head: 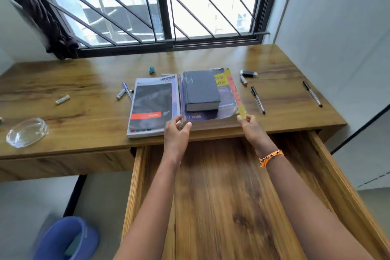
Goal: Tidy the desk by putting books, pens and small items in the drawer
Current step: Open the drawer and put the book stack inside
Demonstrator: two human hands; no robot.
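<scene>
Open drawer [221, 196] — two hands, left hand [176, 131] and right hand [250, 125], gripping purple book [211, 115] — three books.

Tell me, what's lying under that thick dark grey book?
The dark grey book lies on a worn purple and yellow book, which both hands grip at its near corners. It covers most of that cover, so the title is only partly readable.
</scene>
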